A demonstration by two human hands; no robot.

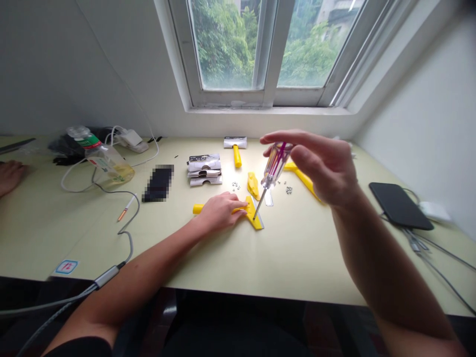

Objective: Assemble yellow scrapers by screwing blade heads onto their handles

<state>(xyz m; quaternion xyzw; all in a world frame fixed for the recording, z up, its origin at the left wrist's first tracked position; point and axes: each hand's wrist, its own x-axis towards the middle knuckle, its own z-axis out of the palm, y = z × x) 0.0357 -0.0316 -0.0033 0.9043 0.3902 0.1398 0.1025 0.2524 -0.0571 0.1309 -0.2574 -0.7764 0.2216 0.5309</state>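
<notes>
My left hand (222, 212) is closed around a yellow scraper (256, 221), pressing it against the table. The scraper's handle end pokes out to the left, and a metal blade edge lines its head. Between the thumb and fingers of my right hand (327, 166) is a screwdriver (275, 163) with a clear, purple-striped handle. It slants down, its tip meeting the scraper head; whether a screw sits there is too small to tell. Just beyond lie a loose yellow plastic piece (253, 186) and a flat metal blade (268, 198). Another yellow scraper (308, 186) is partly behind my right hand.
Small metal hardware (289, 190) and washers (234, 186) lie loose. Farther back are stacked white packages (204, 171) and a yellow-handled scraper (237, 156). A blurred dark object (159, 183), tilted bottle (111, 163) and cables stand left; a black device (400, 206) lies right. Another person's hand (11, 176) rests far left.
</notes>
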